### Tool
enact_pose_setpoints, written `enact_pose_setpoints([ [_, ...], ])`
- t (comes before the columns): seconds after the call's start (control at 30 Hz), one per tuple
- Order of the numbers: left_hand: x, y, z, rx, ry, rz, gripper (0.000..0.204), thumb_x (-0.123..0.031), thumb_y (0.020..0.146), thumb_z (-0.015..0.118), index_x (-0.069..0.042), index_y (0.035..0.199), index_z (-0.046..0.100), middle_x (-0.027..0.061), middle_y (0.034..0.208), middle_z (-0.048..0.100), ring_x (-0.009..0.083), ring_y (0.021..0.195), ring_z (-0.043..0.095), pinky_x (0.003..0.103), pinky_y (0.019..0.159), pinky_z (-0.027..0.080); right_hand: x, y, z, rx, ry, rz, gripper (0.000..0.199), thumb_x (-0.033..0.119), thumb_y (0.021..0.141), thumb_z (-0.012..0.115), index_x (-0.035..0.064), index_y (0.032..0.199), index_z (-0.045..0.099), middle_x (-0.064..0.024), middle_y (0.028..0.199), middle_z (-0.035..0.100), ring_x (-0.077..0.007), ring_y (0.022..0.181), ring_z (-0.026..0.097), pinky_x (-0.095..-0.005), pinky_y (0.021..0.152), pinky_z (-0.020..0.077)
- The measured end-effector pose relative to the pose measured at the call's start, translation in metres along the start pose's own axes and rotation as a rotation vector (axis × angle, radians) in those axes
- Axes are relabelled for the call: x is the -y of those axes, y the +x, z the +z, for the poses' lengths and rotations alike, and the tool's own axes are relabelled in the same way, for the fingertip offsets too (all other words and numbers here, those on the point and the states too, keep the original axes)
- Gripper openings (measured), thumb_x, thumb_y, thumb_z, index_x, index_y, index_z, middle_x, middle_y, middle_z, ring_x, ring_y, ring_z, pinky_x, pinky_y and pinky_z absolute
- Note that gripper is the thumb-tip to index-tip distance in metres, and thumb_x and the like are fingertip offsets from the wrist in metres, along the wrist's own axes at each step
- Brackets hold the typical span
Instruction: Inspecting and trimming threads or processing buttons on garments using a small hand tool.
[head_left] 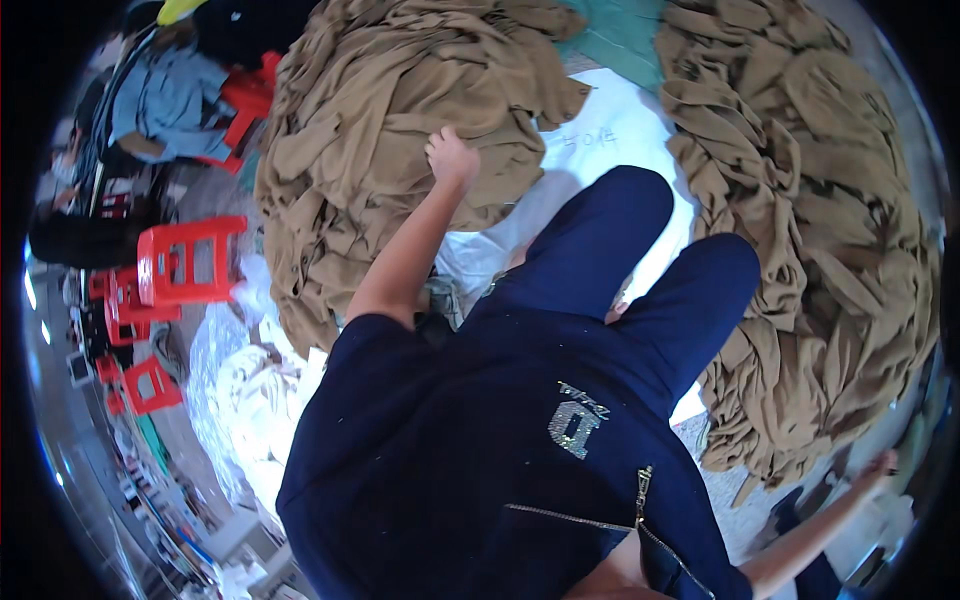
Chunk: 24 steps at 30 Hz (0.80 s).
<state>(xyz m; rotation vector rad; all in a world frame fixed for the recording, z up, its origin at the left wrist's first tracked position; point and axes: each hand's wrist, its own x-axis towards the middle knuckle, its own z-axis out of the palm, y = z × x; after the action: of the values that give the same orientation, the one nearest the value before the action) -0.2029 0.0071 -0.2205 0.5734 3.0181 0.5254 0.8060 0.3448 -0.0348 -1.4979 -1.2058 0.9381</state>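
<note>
Left hand (452, 157): fingers curled into brown cloth pile (400, 120), gripping a fold to pull it loose.
Right hand (880, 465): stretched out by second pile (830, 250); fingers unclear.
Sheet (610, 130): keeps cloth off floor.

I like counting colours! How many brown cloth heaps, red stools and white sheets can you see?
Brown cloth heaps: 2, the left heap under the left hand and the right heap
Red stools: 4 clearly seen, such as the nearest red stool
White sheet: 1
Total: 7
</note>
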Motion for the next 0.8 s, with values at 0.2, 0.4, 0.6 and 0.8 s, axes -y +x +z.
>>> enact_pose_setpoints([
  [0.2, 0.071, 0.062, 0.042, 0.046, 0.651, 0.473, 0.039, -0.017, 0.084, 0.055, -0.010, 0.123, 0.056, 0.0184, 0.133, 0.051, 0.0318, 0.133, 0.039, 0.058, 0.111, 0.021, -0.038, -0.196, 0.222, 0.105, -0.107, 0.173, 0.005, 0.018, 0.089, 0.065, 0.0151, 0.091, 0.061, 0.0068, 0.068, 0.054, -0.0005, 0.050, 0.042, -0.0154, 0.041, 0.0268],
  [0.4, -0.049, -0.006, -0.030, 0.305, -0.158, 0.558, 0.031, -0.033, 0.091, 0.055, -0.004, 0.102, 0.057, 0.0215, 0.092, 0.066, 0.0387, 0.092, 0.063, 0.048, 0.079, 0.049, -0.005, -0.281, 0.374, 0.243, -0.042, 0.080, 0.019, 0.006, 0.088, 0.062, 0.0041, 0.106, 0.062, 0.0051, 0.069, 0.049, -0.0020, 0.052, 0.037, -0.0169, 0.044, 0.0244],
  [0.6, -0.145, -0.139, -0.142, 0.705, -0.664, 1.020, 0.031, -0.036, 0.089, 0.058, -0.005, 0.093, 0.058, 0.0201, 0.074, 0.063, 0.0425, 0.074, 0.063, 0.051, 0.066, 0.048, 0.111, -0.348, 0.556, 0.854, 0.192, -0.422, 0.058, 0.003, 0.077, 0.068, 0.0020, 0.132, 0.049, -0.0117, 0.136, 0.047, -0.0112, 0.080, 0.055, -0.0210, 0.070, 0.0459],
  [0.8, -0.179, -0.151, -0.208, 0.806, -1.140, 1.290, 0.030, -0.022, 0.089, 0.066, -0.005, 0.078, 0.045, 0.0015, 0.069, 0.042, 0.0155, 0.066, 0.049, 0.032, 0.075, 0.041, 0.114, -0.330, 0.589, 1.024, 0.207, -0.327, 0.045, 0.034, 0.089, 0.054, 0.0027, 0.122, 0.053, -0.0088, 0.120, 0.054, -0.0190, 0.117, 0.049, -0.0345, 0.102, 0.0384],
])
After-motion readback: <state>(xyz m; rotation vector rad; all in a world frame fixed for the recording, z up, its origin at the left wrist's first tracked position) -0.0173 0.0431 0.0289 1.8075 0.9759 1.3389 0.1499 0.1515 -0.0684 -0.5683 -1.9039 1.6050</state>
